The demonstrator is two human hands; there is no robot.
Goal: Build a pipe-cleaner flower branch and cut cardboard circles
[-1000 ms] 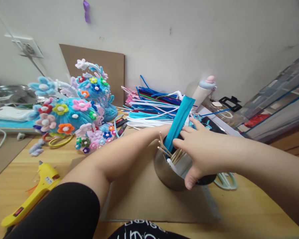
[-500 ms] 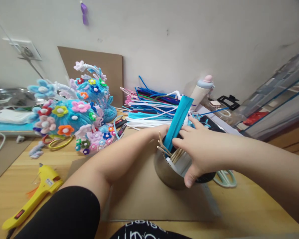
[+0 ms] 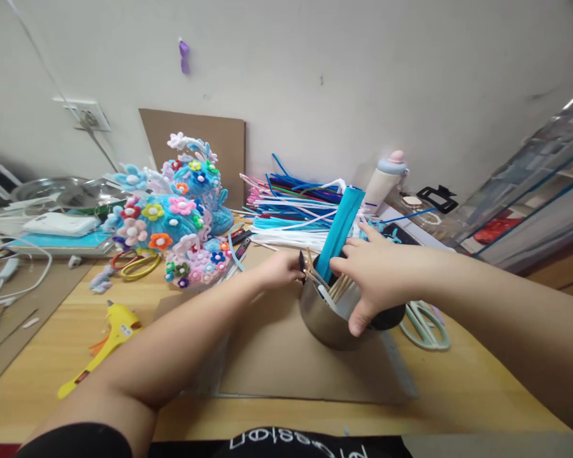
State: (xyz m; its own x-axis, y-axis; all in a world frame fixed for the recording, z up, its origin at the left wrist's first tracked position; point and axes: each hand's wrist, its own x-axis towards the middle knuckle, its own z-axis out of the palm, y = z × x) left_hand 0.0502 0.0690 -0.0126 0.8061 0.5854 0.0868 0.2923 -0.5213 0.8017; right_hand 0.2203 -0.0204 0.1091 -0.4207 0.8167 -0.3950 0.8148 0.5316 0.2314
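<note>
A brownish metal cup [image 3: 322, 321] stands tilted on a sheet of cardboard [image 3: 277, 362], holding several thin wooden sticks [image 3: 338, 287], a white stick and a tall flat blue strip [image 3: 342, 235]. My right hand [image 3: 384, 270] lies across the top of the cup, fingers spread beside the blue strip and thumb down over the near side. At the cup's left rim, my left hand [image 3: 281, 270] has its fingers pinched together on a small dark pointed thing [image 3: 302, 261]; most of it is hidden. Green-handled scissors [image 3: 427, 327] lie to the right of the cup.
Fuzzy flower-covered figures [image 3: 160, 222] stand at the left, with a yellow glue gun [image 3: 117, 334] below them. Behind the cup lie bundled pipe cleaners [image 3: 291, 207] and a white bottle [image 3: 384, 181]. A clear shelf unit [image 3: 544, 172] edges the right side.
My left hand has come out from behind the blue strip to the cup's left rim, a small dark thing now showing at its fingertips. My right hand stays over the cup. The view has shifted left.
</note>
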